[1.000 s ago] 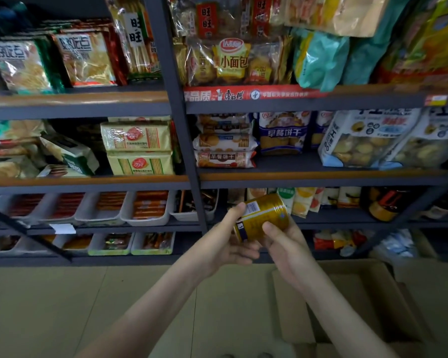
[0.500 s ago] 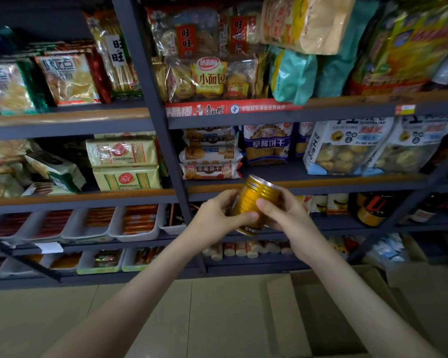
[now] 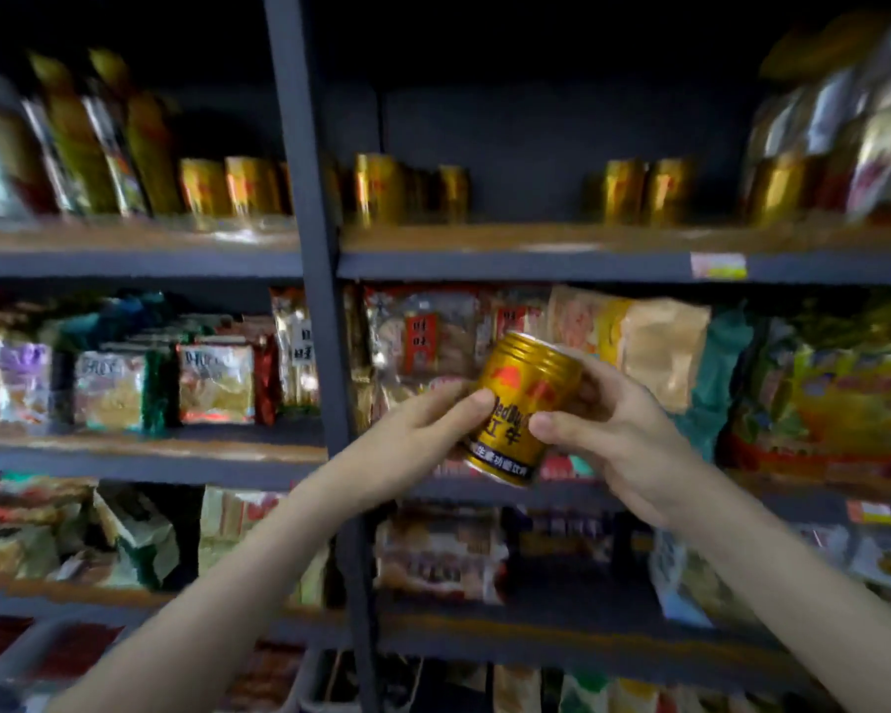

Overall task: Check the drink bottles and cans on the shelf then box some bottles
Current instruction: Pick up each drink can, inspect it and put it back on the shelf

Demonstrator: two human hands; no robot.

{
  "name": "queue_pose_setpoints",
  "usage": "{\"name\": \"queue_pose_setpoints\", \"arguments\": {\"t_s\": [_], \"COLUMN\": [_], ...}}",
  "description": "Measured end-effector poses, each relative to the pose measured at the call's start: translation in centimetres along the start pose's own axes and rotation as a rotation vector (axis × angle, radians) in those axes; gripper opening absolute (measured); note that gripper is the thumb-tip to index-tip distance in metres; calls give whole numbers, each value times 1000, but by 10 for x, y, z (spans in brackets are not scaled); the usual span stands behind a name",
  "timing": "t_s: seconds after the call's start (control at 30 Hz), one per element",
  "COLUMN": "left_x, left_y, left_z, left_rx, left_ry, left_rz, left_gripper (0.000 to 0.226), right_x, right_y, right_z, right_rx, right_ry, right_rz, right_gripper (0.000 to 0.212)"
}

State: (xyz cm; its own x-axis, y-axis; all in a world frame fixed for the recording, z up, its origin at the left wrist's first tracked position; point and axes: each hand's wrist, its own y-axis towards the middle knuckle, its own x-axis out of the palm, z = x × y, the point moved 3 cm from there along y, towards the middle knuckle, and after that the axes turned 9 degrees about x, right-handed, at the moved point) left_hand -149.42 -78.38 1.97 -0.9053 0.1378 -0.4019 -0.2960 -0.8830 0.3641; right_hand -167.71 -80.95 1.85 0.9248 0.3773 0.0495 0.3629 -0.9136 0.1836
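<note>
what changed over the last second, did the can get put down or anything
No. The can was raised and turned from lying sideways to nearly upright, its label now facing the camera. The view swung up: a shelf of gold cans has come into sight, and the box and floor have gone from view. The left hand and right hand hold the can as before.
</note>
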Motion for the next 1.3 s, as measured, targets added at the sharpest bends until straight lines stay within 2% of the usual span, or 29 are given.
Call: {"name": "queue_pose_setpoints", "arguments": {"t_s": [0.1, 0.2, 0.3, 0.4, 0.63, 0.77, 0.83, 0.97, 1.07, 1.3], "left_x": [-62, -111, -137, -150, -167, -171, -171, -168, -168, -170], "left_y": [38, 71, 105, 145, 203, 214, 216, 218, 217, 217], "left_z": [41, 55, 58, 57, 56, 52, 47, 42, 40, 37], "left_rx": [350, 534, 677, 649, 340, 329, 323, 364, 400, 440], "left_ry": [467, 863, 1136, 1255, 1271, 1235, 1254, 1262, 1234, 1234], "left_rz": [302, 526, 624, 592, 468, 521, 526, 585, 616, 657], "left_gripper": [47, 45, 45, 44, 51, 50, 52, 66, 68, 62], "right_x": [4, 8, 10, 9, -1, -3, -2, -3, -3, 7], "right_y": [53, 103, 155, 214, 309, 336, 344, 357, 366, 390], "right_z": [-68, -129, -166, -179, -159, -152, -152, -162, -164, -167], "right_rx": [-161, -251, -260, -167, 70, 79, 17, -271, -342, -422], "right_ry": [6, -70, -149, -213, -500, -610, -818, -1273, -1407, -1578], "right_rz": [-50, -49, -42, -36, -36, -115, -138, -166, -216, -173], "right_gripper": [87, 68, 59, 54, 55, 60, 66, 77, 73, 61]}}
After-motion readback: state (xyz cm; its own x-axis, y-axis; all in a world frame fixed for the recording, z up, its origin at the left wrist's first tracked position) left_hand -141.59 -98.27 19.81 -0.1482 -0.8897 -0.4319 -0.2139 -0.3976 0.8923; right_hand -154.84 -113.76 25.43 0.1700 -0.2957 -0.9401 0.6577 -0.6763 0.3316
